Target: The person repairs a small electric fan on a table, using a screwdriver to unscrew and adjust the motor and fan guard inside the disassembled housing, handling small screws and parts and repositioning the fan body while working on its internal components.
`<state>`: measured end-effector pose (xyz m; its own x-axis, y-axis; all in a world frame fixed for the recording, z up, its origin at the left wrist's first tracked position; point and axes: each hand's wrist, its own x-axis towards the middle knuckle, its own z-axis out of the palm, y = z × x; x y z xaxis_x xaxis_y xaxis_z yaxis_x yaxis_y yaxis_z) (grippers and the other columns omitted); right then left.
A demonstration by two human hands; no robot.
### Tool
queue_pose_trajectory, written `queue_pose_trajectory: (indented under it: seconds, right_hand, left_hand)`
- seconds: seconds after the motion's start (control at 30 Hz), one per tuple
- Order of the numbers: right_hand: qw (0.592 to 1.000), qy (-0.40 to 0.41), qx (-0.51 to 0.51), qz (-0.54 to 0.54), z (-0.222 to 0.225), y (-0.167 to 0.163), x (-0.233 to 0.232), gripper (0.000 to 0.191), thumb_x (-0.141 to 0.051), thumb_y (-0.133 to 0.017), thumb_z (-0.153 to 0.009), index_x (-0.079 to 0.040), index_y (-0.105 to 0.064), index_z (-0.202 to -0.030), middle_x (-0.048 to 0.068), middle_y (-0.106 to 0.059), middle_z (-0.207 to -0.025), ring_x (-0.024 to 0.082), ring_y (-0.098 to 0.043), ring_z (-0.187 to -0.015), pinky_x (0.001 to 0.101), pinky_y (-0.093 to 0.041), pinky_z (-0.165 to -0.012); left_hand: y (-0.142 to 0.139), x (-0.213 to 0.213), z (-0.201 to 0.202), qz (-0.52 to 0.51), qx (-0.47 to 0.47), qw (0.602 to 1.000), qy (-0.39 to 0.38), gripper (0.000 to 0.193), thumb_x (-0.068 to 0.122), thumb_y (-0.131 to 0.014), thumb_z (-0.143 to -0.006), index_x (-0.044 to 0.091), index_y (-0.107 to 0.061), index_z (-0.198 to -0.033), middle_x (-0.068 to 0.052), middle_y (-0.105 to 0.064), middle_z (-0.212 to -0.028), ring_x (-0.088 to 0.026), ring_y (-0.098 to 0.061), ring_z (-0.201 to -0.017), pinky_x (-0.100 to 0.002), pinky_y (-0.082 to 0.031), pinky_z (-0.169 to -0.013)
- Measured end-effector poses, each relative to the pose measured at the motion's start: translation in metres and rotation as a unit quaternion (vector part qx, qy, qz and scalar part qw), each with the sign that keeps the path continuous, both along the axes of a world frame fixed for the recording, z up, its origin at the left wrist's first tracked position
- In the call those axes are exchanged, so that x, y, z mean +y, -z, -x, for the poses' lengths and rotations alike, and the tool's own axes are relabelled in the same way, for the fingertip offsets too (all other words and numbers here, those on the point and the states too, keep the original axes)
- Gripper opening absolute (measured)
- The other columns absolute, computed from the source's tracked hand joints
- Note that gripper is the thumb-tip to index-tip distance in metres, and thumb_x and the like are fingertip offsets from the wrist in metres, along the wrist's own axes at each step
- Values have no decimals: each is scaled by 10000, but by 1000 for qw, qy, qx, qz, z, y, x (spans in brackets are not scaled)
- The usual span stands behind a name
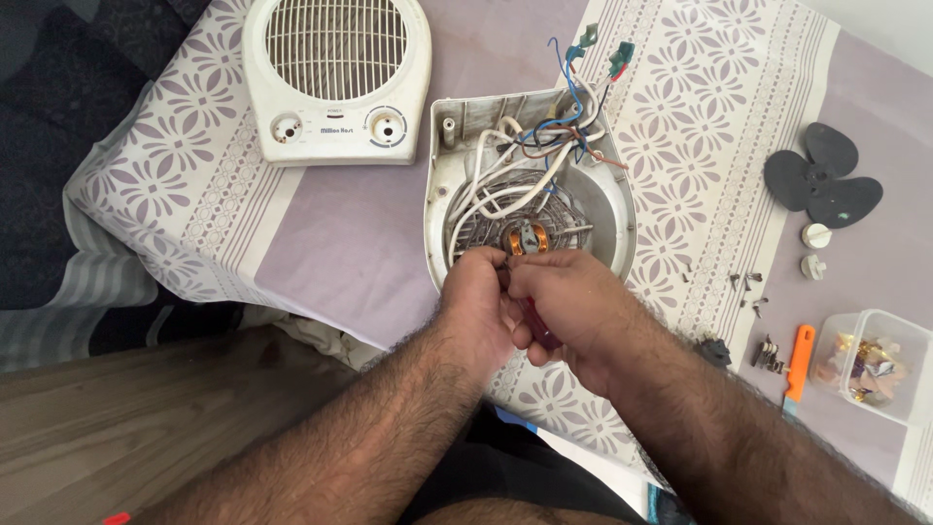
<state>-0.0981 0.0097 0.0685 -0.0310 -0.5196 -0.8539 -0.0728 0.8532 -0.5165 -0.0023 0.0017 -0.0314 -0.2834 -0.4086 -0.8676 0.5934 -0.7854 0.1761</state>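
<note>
The open heater shell [530, 185] and the front grille cover [335, 78] are smooth, matt off-white plastic, with glossy copper windings [528, 240] and bare wire metal inside the shell. Printed cloth [680, 175] covers the surface; the fan blade [821, 175] far right is matt dark plastic, the box [875, 365] clear plastic.

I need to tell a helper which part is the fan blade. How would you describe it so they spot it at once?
Start at the opened white heater shell that both hands work over, then look to the far right of the patterned cloth. The fan blade lies flat there, above two small white knobs. It is the only dark grey, three-lobed piece.
</note>
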Motion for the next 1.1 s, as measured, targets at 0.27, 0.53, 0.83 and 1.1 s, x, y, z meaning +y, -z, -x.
queue_pose_trajectory:
  seconds: [0.27,0.53,0.83,1.1]
  right_hand:
    - [1000,3,-8,-3,3,-4,1,156,-86,-548,-870,0,-655,-796,67,-566,-623,161,-521,-450,313,-401,-357]
    - [1000,13,-2,-17,7,-3,-1,176,-62,-552,-863,25,-697,-911,74,-569,-639,159,-526,-452,307,-404,-349]
    - [1000,18,-10,-3,14,4,4,187,-120,-552,-905,5,-690,-895,58,-569,-629,154,-524,-444,300,-393,-340]
    - [995,-57,69,32,3,-1,7,260,-85,-572,-884,34,-748,-1033,86,-629,-651,159,-573,-462,304,-413,-347]
  left_hand:
    - [-4,1,5,-33,-9,999,-7,277,290,-450,-951,81,-565,-810,-36,-491,-581,-168,-397,-384,-356,-285,-297]
    - [-2,4,12,-8,6,999,-53,251,227,-460,-941,61,-587,-802,-50,-530,-600,-163,-408,-394,-336,-296,-304]
    - [9,8,17,8,1,998,-63,181,189,-505,-918,70,-601,-821,-55,-556,-641,-172,-420,-422,-352,-329,-360]
    - [4,4,5,11,-3,999,-40,246,208,-464,-929,57,-640,-846,-75,-610,-687,-210,-483,-486,-394,-407,-418]
